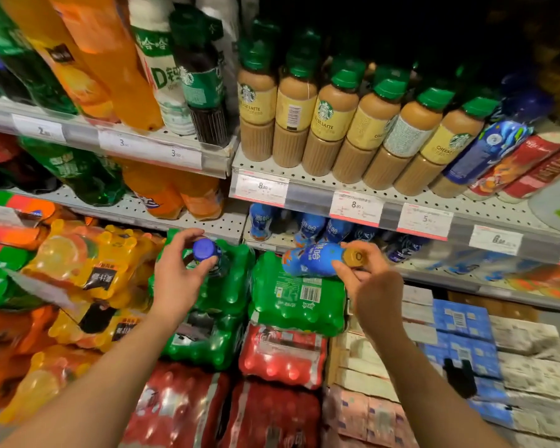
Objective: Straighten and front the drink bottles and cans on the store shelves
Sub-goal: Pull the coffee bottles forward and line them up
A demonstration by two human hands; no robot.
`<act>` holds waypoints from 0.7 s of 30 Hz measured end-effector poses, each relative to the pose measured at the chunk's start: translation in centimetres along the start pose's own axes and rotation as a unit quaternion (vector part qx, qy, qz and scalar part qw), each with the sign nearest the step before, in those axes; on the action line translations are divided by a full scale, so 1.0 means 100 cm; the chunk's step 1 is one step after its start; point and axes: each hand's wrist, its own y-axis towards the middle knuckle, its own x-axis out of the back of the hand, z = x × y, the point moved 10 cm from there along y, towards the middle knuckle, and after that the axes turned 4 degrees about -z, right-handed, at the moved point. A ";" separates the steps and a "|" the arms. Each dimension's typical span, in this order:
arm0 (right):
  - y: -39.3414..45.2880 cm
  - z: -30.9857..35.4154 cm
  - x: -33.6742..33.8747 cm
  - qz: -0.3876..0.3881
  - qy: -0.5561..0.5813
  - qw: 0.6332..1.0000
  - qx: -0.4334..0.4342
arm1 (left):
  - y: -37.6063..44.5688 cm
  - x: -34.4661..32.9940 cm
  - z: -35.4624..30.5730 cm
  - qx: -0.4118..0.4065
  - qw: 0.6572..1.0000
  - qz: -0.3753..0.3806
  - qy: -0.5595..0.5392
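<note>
My left hand [180, 270] grips a dark bottle with a blue cap [205, 249], held upright in front of the lower shelf. My right hand [367, 273] holds a blue-labelled bottle with a gold cap [317, 258], tilted on its side with the cap toward me. Behind them, more blue-labelled bottles [309, 226] stand on the low shelf under the price rail. A row of latte bottles with green caps [333, 124] lines the shelf above.
Shrink-wrapped packs are stacked below: green [291, 295], red [282, 354] and orange-yellow [88, 257]. Large orange and green soda bottles [110, 59] fill the upper left shelves. Price tags [356, 206] run along the shelf edge. Blue and white cartons [459, 334] sit at lower right.
</note>
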 end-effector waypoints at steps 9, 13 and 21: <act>0.017 0.013 -0.077 -0.058 -0.001 0.991 0.118 | 0.009 -0.030 0.028 0.018 0.997 0.074 -0.034; 0.029 -0.004 -0.100 -0.034 -0.016 0.997 0.063 | 0.008 -0.031 0.027 -0.013 0.998 0.061 -0.015; 0.054 -0.025 -0.136 -0.008 0.134 0.980 -0.147 | 0.012 -0.031 0.027 -0.021 0.996 0.077 -0.031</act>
